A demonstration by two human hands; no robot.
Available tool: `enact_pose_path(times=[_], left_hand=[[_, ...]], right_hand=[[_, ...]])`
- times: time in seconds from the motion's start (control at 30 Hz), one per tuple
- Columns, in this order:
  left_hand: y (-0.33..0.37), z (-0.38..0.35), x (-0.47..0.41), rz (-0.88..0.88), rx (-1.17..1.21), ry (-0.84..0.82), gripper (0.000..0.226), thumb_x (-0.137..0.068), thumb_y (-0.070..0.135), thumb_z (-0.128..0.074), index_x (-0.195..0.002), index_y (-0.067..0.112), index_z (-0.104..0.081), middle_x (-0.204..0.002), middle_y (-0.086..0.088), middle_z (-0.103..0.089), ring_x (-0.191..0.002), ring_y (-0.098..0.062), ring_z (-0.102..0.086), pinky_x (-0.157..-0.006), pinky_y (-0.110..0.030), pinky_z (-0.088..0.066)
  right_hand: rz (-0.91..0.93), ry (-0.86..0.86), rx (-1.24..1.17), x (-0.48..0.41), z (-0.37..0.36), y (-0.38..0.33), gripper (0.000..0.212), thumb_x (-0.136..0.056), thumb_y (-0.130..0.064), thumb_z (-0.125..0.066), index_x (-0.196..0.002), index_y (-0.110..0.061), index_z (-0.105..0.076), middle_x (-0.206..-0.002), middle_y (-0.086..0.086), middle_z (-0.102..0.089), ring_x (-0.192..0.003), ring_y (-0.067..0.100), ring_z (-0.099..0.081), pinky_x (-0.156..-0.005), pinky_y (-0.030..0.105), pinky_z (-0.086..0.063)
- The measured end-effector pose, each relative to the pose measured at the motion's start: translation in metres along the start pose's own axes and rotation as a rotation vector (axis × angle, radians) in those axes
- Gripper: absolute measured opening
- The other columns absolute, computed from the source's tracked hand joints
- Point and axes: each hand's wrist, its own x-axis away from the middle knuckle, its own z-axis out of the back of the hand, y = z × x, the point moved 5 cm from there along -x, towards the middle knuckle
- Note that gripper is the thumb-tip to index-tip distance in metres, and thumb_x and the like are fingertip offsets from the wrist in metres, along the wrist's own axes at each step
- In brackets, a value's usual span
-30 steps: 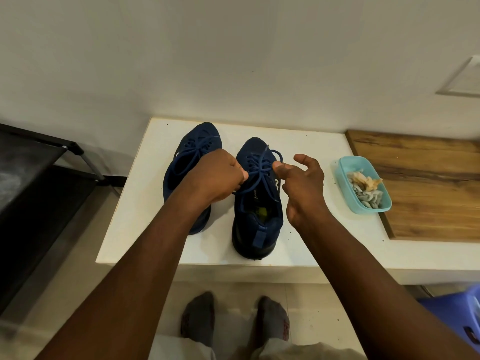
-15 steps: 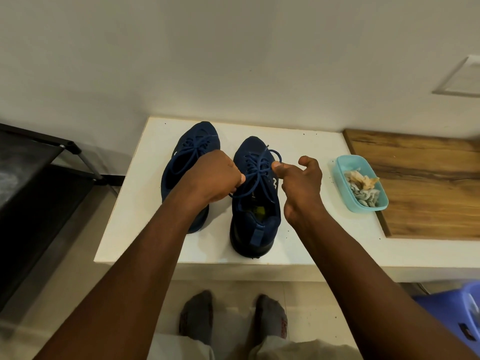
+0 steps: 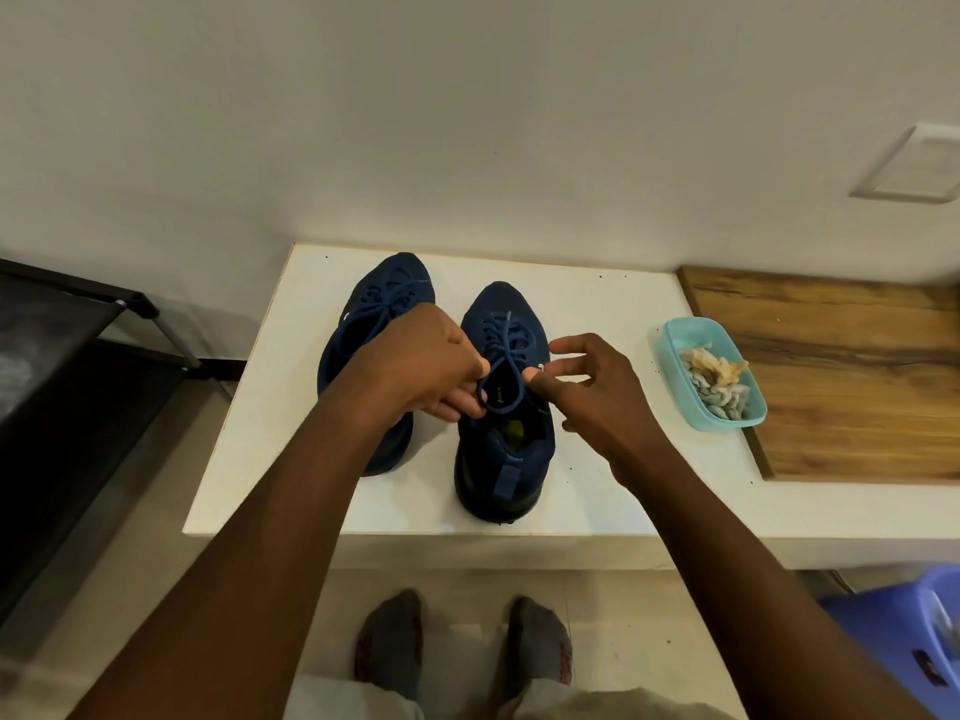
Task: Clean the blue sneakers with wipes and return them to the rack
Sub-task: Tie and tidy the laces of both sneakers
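while left hand (image 3: 431, 366) pinches a lace (image 3: 503, 339) of the right sneaker (image 3: 501, 452), right hand (image 3: 597, 402) spread open beside it, white tongue print unreadable

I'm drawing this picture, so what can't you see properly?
Left sneaker: middle hidden by the left hand and forearm, head view.
Right hand: whether it pinches the lace is too small to tell.
Blue bin and black rack: cut off by the frame edges.
Wipes in the tub: too crumpled to count.

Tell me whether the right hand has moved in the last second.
Yes. The right hand has slid back along the right sneaker, from the laces toward its heel opening, index finger lifting off the thumb.
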Motion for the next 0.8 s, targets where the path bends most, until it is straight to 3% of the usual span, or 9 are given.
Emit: enact_pose_path(times=[0.07,0.17,0.27,0.33,0.43,0.5,0.63,0.73,0.8], left_hand=[[0.000,0.001,-0.002,-0.015,-0.137,0.058,0.017,-0.098,0.020,-0.065,-0.092,0.005,-0.071,-0.073,-0.010,-0.076,-0.063,-0.016,-0.074,-0.061,-0.028,-0.060],[0.003,0.013,-0.008,-0.100,-0.440,0.233,0.024,-0.086,0.041,-0.077,-0.083,0.017,-0.074,-0.072,0.002,-0.075,-0.070,-0.014,-0.073,-0.075,-0.034,-0.060],[0.002,0.008,-0.007,-0.127,-0.459,0.166,0.047,-0.078,0.041,-0.085,-0.116,0.018,-0.071,-0.109,0.000,-0.073,-0.100,-0.018,-0.068,-0.089,-0.034,-0.055],[0.001,-0.002,-0.007,-0.131,-0.452,0.105,0.056,-0.078,0.035,-0.086,-0.125,0.010,-0.067,-0.114,-0.007,-0.072,-0.103,-0.023,-0.069,-0.091,-0.035,-0.056],[-0.003,-0.008,-0.016,-0.175,-0.433,0.140,0.025,-0.079,0.018,-0.082,-0.099,0.004,-0.074,-0.084,-0.014,-0.075,-0.078,-0.030,-0.072,-0.075,-0.047,-0.062],[-0.005,-0.006,-0.018,-0.180,-0.404,0.179,0.009,-0.077,0.007,-0.076,-0.082,0.008,-0.068,-0.078,-0.019,-0.072,-0.074,-0.036,-0.072,-0.066,-0.052,-0.062],[-0.007,-0.005,-0.018,-0.208,-0.386,0.199,0.015,-0.077,-0.001,-0.069,-0.086,0.010,-0.072,-0.077,-0.021,-0.071,-0.073,-0.038,-0.072,-0.066,-0.054,-0.061],[-0.009,-0.005,-0.020,-0.235,-0.416,0.242,0.016,-0.077,-0.001,-0.066,-0.078,0.015,-0.066,-0.072,-0.022,-0.068,-0.067,-0.039,-0.069,-0.065,-0.053,-0.061],[-0.010,-0.007,-0.020,-0.238,-0.430,0.251,0.009,-0.078,-0.001,-0.065,-0.073,0.005,-0.067,-0.065,-0.018,-0.065,-0.062,-0.035,-0.066,-0.063,-0.049,-0.061]], right_hand=[[0.041,0.026,0.073,0.000,0.002,-0.002,0.034,-0.081,-0.047,-0.075,-0.109,-0.031,-0.063,-0.100,-0.010,-0.069,-0.089,0.011,-0.067,-0.073,0.034,-0.060],[0.082,0.066,0.146,-0.001,0.007,-0.004,0.028,-0.080,-0.050,-0.074,-0.101,-0.032,-0.069,-0.094,-0.014,-0.070,-0.084,0.009,-0.068,-0.076,0.041,-0.061],[0.097,-0.003,0.246,-0.001,0.002,-0.004,0.034,-0.076,-0.050,-0.076,-0.105,-0.032,-0.070,-0.100,-0.015,-0.070,-0.086,0.005,-0.067,-0.079,0.039,-0.060],[0.128,-0.017,0.369,-0.001,-0.002,-0.006,0.040,-0.075,-0.047,-0.076,-0.112,-0.032,-0.069,-0.107,-0.016,-0.069,-0.088,0.004,-0.067,-0.082,0.034,-0.058],[0.170,0.014,0.474,0.003,-0.003,-0.013,0.038,-0.077,-0.039,-0.070,-0.114,-0.030,-0.070,-0.110,-0.014,-0.071,-0.087,0.008,-0.068,-0.080,0.033,-0.057],[0.200,0.041,0.513,0.005,-0.002,-0.018,0.030,-0.077,-0.034,-0.065,-0.105,-0.029,-0.073,-0.101,-0.014,-0.073,-0.078,0.007,-0.068,-0.074,0.033,-0.059],[0.230,0.099,0.560,0.007,0.000,-0.020,0.024,-0.077,-0.031,-0.060,-0.096,-0.026,-0.073,-0.087,-0.010,-0.074,-0.070,0.010,-0.067,-0.066,0.034,-0.058],[0.245,0.125,0.576,0.008,0.001,-0.019,0.023,-0.078,-0.031,-0.058,-0.095,-0.026,-0.073,-0.078,-0.007,-0.073,-0.067,0.011,-0.066,-0.062,0.033,-0.057],[0.245,0.114,0.573,0.008,0.001,-0.017,0.023,-0.079,-0.030,-0.058,-0.095,-0.026,-0.074,-0.078,-0.007,-0.073,-0.066,0.010,-0.065,-0.062,0.033,-0.057]])
